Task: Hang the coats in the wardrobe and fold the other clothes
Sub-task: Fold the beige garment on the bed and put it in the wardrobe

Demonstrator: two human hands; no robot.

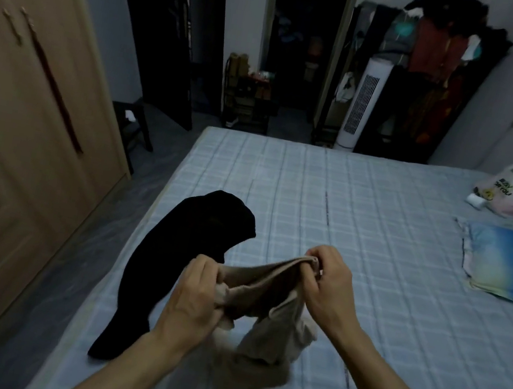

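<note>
The left hand (196, 293) and right hand (328, 284) each grip, fingers curled, an edge of a beige garment (265, 312) hanging over the bed (375, 249) at six o'clock. A black garment (180, 266) lies at nine o'clock of it.

Dim bedroom, checked bed (365, 213), tower fan (361, 106)

Forearms (413, 386) bare — no sleeves

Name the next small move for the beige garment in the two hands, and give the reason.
Probably pull the hands apart to stretch the top edge flat. The left hand and right hand each grip the beige garment bunched, its lower part hanging crumpled onto the bed, so it cannot fold neatly yet.
</note>
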